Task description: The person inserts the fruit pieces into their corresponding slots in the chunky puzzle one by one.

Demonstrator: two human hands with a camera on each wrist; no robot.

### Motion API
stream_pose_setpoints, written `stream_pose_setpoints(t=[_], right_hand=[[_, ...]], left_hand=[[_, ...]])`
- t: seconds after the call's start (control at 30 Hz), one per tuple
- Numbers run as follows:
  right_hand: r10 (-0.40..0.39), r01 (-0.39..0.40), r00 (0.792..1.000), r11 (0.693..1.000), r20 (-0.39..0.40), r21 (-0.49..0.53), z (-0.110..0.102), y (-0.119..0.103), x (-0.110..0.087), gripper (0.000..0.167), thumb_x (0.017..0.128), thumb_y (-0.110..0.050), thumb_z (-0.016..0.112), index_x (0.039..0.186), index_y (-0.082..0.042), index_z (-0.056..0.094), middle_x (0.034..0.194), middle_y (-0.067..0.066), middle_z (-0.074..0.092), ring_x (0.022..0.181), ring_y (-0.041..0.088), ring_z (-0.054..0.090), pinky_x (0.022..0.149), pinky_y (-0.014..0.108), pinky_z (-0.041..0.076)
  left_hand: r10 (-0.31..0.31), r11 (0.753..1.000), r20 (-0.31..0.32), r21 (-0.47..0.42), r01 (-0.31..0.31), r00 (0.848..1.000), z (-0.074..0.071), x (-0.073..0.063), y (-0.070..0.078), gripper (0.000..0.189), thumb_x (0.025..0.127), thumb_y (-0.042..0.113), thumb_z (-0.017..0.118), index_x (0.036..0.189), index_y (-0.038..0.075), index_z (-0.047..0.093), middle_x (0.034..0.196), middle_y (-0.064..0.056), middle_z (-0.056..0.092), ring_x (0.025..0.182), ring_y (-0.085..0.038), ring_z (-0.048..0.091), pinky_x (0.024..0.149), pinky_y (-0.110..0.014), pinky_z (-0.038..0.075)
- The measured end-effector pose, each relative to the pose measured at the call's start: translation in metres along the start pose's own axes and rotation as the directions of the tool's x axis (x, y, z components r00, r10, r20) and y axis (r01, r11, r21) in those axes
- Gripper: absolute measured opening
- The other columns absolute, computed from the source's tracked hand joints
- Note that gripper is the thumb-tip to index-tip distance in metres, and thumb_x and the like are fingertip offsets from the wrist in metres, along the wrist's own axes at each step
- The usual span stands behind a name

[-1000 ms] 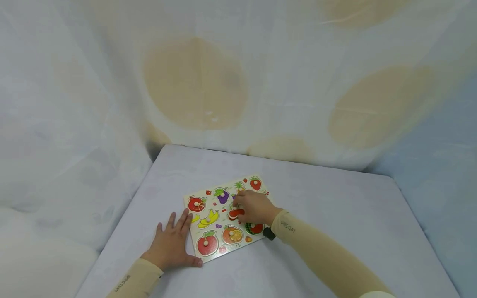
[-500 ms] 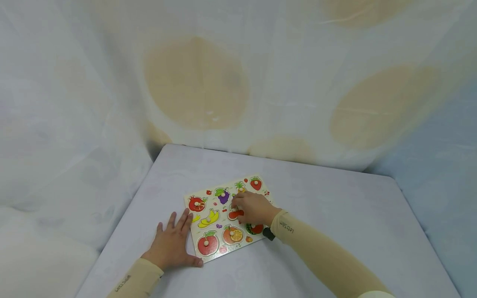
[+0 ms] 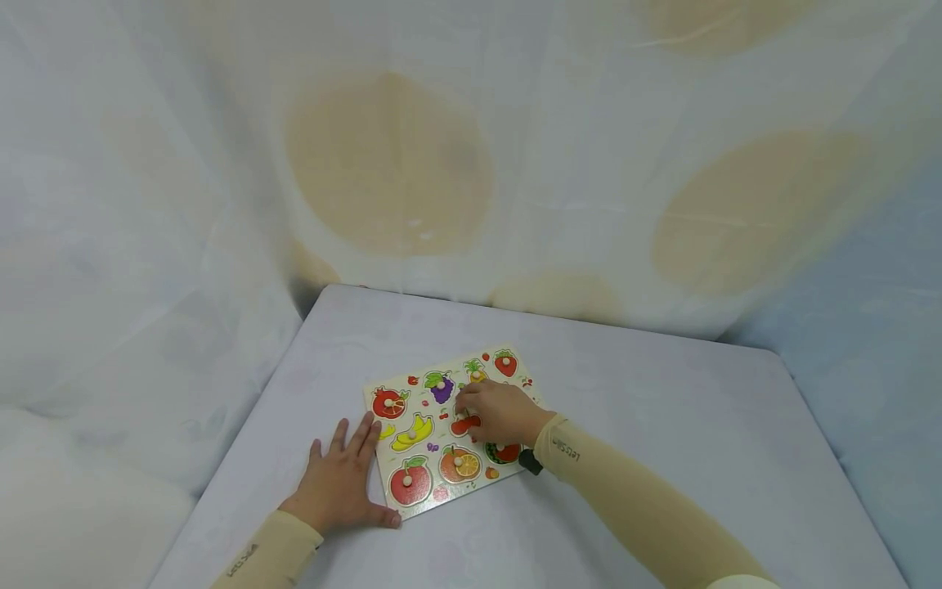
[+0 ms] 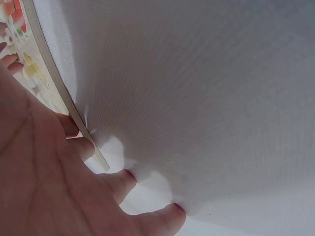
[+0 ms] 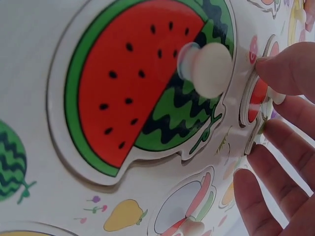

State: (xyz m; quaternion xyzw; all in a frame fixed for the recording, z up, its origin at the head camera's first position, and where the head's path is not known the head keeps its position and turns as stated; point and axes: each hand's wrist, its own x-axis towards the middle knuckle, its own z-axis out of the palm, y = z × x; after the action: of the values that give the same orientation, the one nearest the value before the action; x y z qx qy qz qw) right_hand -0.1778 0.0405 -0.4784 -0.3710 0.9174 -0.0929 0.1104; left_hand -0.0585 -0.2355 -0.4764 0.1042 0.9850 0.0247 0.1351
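A wooden fruit peg puzzle board (image 3: pixel 441 433) lies at an angle on the table, knobbed pieces seated in it. Flat along its left edge, my left hand (image 3: pixel 338 483) has its fingers spread; in the left wrist view, some fingertips touch the board's edge (image 4: pixel 54 73) and others the tablecloth. Over the board's middle, my right hand (image 3: pixel 502 411) pinches the knob of the red cherry piece (image 3: pixel 464 424) between thumb and finger. The right wrist view shows that piece (image 5: pixel 257 101) partly behind the fingers, with the watermelon piece (image 5: pixel 128 83) nearer.
Around the cherry sit the apple (image 3: pixel 410 483), orange (image 3: pixel 458 465), banana (image 3: pixel 412 433), pomegranate (image 3: pixel 388 404), grape (image 3: pixel 440 388) and strawberry (image 3: pixel 505 363) pieces. A dark object (image 3: pixel 530 461) shows under the right wrist. Draped cloth (image 3: pixel 559 164) rises behind the table (image 3: pixel 662 409).
My right hand has shifted very slightly left over the cherry piece. The left hand and the board look nearly unmoved.
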Motion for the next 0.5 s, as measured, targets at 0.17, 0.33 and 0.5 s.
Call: stream_pose_setpoints(t=[0.17, 0.33, 0.5], right_hand=[[-0.017, 0.017, 1.0, 1.0, -0.002, 0.004, 0.0005, 0.0014, -0.0002, 0.034, 0.085, -0.03, 0.078, 0.118, -0.026, 0.07, 0.132, -0.006, 0.061, 0.123, 0.016, 0.055, 0.091, 0.034, 0.053], [-0.021, 0.021, 1.0, 1.0, 0.003, 0.001, -0.0006, 0.0009, -0.0009, 0.034, 0.085, -0.031, 0.078, 0.118, -0.026, 0.071, 0.133, -0.006, 0.061, 0.123, 0.016, 0.055, 0.091, 0.033, 0.053], [-0.015, 0.015, 1.0, 1.0, 0.013, 0.004, -0.0026, -0.0017, -0.0019, 0.034, 0.086, -0.03, 0.078, 0.119, -0.024, 0.07, 0.134, -0.005, 0.06, 0.125, 0.016, 0.054, 0.094, 0.033, 0.052]], left_hand=[[-0.002, 1.0, 0.002, 0.004, 0.002, 1.0, 0.0006, 0.0002, 0.0002, 0.144, 0.048, 0.092, 0.067, 0.157, 0.005, 0.028, 0.164, -0.014, 0.02, 0.144, -0.051, 0.017, 0.102, -0.079, 0.02], [0.002, 1.0, -0.001, 0.003, -0.002, 1.0, 0.0005, -0.0002, 0.0002, 0.144, 0.048, 0.093, 0.066, 0.157, 0.005, 0.029, 0.164, -0.014, 0.02, 0.144, -0.052, 0.018, 0.101, -0.079, 0.021], [0.002, 1.0, 0.003, 0.001, -0.002, 1.0, 0.0, 0.0002, -0.0003, 0.144, 0.049, 0.093, 0.066, 0.157, 0.005, 0.029, 0.164, -0.014, 0.02, 0.144, -0.052, 0.018, 0.102, -0.079, 0.02]])
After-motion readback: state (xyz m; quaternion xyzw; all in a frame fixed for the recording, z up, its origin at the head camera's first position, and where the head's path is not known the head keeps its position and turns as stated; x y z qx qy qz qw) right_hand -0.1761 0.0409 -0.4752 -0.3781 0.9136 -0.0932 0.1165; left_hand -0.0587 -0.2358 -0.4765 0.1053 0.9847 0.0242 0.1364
